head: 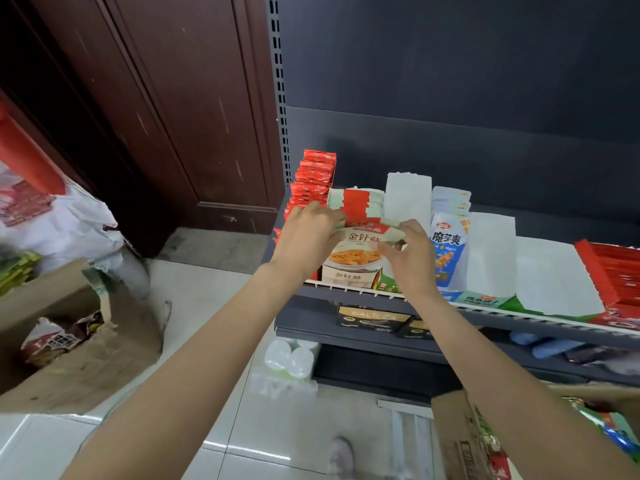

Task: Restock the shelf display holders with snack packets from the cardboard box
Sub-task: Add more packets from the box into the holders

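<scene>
Packets (pixel 367 237) pinched at both ends by left hand (pixel 308 233) and right hand (pixel 408 251), above holder (pixel 349 277) near shelf (pixel 388 301) left end. Probably light, soft, slippery; best gripped by edges.

Two bare forearms reach in from the lower edge of the head view — no sleeves, cuffs, watch or bands show anywhere along them. The left hand (pixel 306 233) and right hand (pixel 408 252) wear no gloves and no rings that can be made out. Below, near the bottom edge, a blurred pale grey-white shoe (pixel 341 457) shows — its details cannot be told.
</scene>
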